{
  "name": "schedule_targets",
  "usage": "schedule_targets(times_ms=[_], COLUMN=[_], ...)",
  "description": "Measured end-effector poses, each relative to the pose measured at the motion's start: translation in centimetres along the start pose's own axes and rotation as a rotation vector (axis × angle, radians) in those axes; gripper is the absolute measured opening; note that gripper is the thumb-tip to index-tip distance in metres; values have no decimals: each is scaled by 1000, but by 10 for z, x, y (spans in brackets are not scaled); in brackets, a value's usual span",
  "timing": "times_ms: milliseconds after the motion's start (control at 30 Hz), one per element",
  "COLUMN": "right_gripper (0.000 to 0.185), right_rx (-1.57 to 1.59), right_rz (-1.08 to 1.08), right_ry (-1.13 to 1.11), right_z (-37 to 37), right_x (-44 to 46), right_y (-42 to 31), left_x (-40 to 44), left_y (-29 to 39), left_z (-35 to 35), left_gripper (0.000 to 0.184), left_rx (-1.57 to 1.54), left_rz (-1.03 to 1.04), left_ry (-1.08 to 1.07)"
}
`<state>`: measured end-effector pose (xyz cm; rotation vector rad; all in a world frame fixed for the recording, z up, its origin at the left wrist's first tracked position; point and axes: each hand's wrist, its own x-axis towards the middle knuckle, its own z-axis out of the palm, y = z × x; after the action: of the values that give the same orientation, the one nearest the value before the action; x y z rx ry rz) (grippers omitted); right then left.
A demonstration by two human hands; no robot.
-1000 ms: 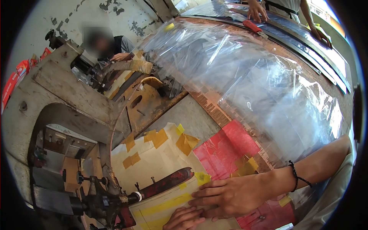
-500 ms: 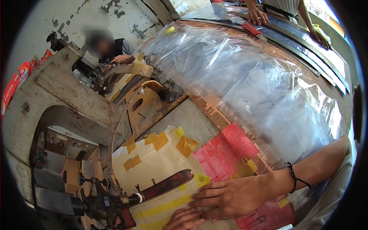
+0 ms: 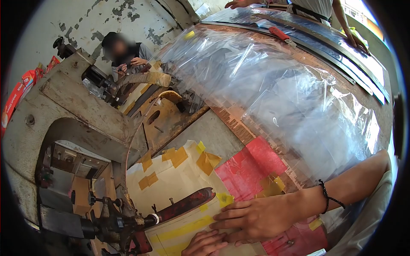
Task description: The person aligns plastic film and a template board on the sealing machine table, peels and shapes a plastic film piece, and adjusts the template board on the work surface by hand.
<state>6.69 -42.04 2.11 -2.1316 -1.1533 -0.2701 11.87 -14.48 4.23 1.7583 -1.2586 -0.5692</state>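
Observation:
My right hand [image 3: 260,216] lies flat, fingers stretched and slightly apart, on the taped surface in front of me. My left hand [image 3: 206,243] rests just left of it at the bottom edge, fingers extended and nearly touching the right fingertips; its wrist is out of view. Beneath them is a cream sheet [image 3: 171,181] with yellow and brown tape. Beyond my fingers a dark red, worn machine bar [image 3: 183,205] reaches over the sheet. Any thin clear film under my palms cannot be made out.
Clear plastic sheets [image 3: 265,94] cover the wooden table [image 3: 232,121]. Red taped material [image 3: 252,166] lies near my right hand. A grey machine frame [image 3: 81,115] stands at left. A red-handled cutter [image 3: 279,33] and long metal strips [image 3: 324,36] lie far off. Two other people work beyond.
My hands stay in nearly the same place. At the far table, a person's hand has moved left, away from the cutter. The seated person's head and hands have shifted slightly.

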Motion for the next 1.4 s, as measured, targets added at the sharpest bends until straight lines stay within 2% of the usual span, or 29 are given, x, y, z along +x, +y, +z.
schedule_targets(times_ms=[267, 367, 567, 733, 833, 867, 967, 1067, 1167, 1200, 1300, 1400], right_gripper=[37, 36, 35, 40, 44, 52, 53, 65, 66, 67, 64, 61], right_rx=[12, 7, 36, 120, 370, 406, 649, 745, 681, 692, 617, 640], right_rz=[18, 17, 31, 9, 109, 182, 639, 898, 776, 860, 677, 739], right_ry=[-17, -22, -8, 66, 41, 96, 5, 68, 73, 31, 42, -15], right_z=[2, 2, -6, -15, -15, -15, -36, -47, -46, -47, -40, -38], right_x=[-1, 1, 5, 13, 17, 17, 17, 22, 21, 23, 23, 18], right_y=[0, 1, -3, -3, 5, 4, -10, -15, -10, -14, -4, -2], left_x=[2, 15, 14, 13, 9, 7, 14, 13, 13, 12, 12, 12], left_y=[-11, 12, 11, 22, 10, 6, 15, 17, 18, 18, 15, 13], left_z=[2, 2, 8, 12, 9, 6, 9, 11, 12, 14, 15, 18], left_gripper=[33, 25, 26, 27, 20, 19, 11, 11, 12, 12, 13, 13], left_rx=[60, 147, 53, 199, 261, 292, 314, 370, 379, 385, 403, 403], left_rz=[103, 40, 37, -84, 3, 54, 107, 124, 154, 154, 170, 176], left_ry=[13, 75, 121, 105, 45, 16, 90, 104, 126, 130, 148, 161])
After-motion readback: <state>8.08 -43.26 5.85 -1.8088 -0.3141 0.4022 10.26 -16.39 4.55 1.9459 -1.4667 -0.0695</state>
